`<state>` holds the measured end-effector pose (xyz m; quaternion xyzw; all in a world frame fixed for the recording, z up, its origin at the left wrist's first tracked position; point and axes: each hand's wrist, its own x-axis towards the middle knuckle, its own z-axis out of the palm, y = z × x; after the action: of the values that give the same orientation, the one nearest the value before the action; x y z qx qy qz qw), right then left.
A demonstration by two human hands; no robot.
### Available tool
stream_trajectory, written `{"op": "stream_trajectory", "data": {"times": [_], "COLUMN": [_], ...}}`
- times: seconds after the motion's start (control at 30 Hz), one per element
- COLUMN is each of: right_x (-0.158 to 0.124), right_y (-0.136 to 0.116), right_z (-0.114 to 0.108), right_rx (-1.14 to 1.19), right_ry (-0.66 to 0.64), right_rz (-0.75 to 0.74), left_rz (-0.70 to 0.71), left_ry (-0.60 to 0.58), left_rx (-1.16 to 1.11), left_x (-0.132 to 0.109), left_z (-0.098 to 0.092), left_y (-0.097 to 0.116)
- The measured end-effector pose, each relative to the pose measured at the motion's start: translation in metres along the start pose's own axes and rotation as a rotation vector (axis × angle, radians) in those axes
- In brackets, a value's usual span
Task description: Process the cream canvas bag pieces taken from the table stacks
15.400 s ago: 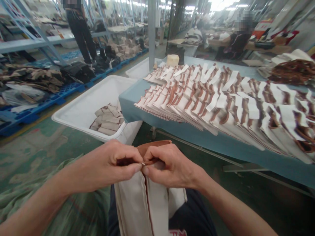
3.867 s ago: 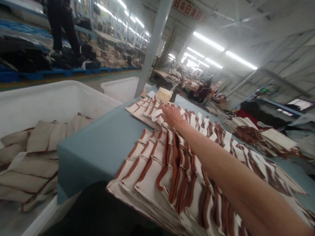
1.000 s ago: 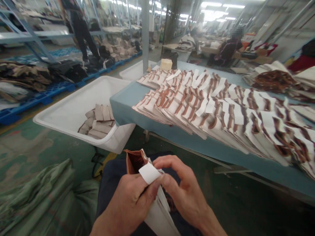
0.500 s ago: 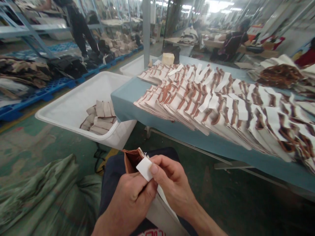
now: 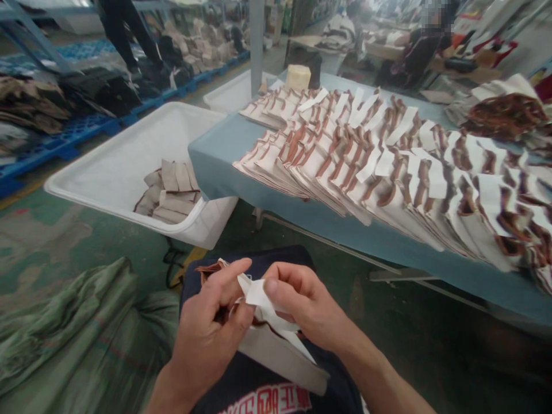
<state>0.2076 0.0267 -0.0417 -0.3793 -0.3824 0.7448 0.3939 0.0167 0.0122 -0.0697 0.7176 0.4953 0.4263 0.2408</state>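
A cream cloth pouch [image 5: 280,356] with a brown lining lies across my lap. My left hand [image 5: 211,328] grips its brown opening, thumb and fingers pinched. My right hand [image 5: 302,305] pinches a white paper slip [image 5: 259,296] at the pouch's mouth. Both hands meet just above my dark trousers. Whether the slip's lower end is inside the pouch I cannot tell.
A blue table [image 5: 224,149] ahead carries rows of overlapping cream pouches with brown trim and white slips [image 5: 379,155]. A white tub [image 5: 107,172] at the left holds a few pouches. A green sack [image 5: 64,339] lies at my left. People work farther back.
Over the last second the pouch has tipped from upright to flatter on my lap. The white slip has bent and my right hand has shifted its pinch on it.
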Motion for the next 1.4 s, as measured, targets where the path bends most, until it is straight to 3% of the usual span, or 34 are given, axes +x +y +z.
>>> {"op": "stream_trajectory", "data": {"times": [0.17, 0.27, 0.37, 0.57, 0.73, 0.83, 0.9, 1.0, 1.07, 1.17, 1.3, 1.4], "right_x": [0.002, 0.003, 0.002, -0.002, 0.002, 0.005, 0.005, 0.004, 0.004, 0.003, 0.002, 0.005], "right_y": [-0.001, 0.001, -0.001, -0.014, -0.008, -0.001, 0.004, 0.011, 0.016, 0.021, 0.026, 0.042], "right_z": [-0.006, -0.012, -0.019, -0.026, -0.022, -0.020, -0.018, -0.015, -0.013, -0.011, -0.009, -0.006], "right_rx": [0.016, -0.021, -0.163, -0.556, -0.761, -0.819, -0.796, -0.576, -0.414, -0.347, -0.249, -0.024], "right_ry": [-0.090, -0.116, -0.144, -0.094, -0.002, 0.020, 0.028, 0.024, 0.019, 0.023, 0.006, -0.014], "right_rz": [0.116, 0.175, 0.146, -0.114, -0.289, -0.322, -0.262, -0.089, 0.008, 0.073, 0.085, 0.083], "left_rz": [0.365, 0.409, 0.292, -0.158, -0.216, -0.225, -0.227, -0.231, -0.263, -0.367, -0.534, -0.542], "left_ry": [-0.079, -0.106, -0.143, -0.291, -0.316, -0.340, -0.331, -0.295, -0.283, -0.277, -0.145, 0.001], "left_rx": [0.067, 0.037, 0.010, -0.201, -0.183, -0.144, -0.116, -0.133, -0.201, -0.339, -0.484, -0.418], "left_x": [0.010, 0.014, 0.017, 0.028, 0.030, 0.028, 0.027, 0.025, 0.021, 0.011, -0.005, -0.014], "left_z": [-0.009, -0.011, -0.011, -0.015, -0.019, -0.018, -0.017, -0.017, -0.017, -0.016, -0.006, 0.003], "left_y": [0.000, 0.001, 0.005, 0.015, 0.014, 0.013, 0.013, 0.012, 0.009, 0.002, -0.005, -0.009]}}
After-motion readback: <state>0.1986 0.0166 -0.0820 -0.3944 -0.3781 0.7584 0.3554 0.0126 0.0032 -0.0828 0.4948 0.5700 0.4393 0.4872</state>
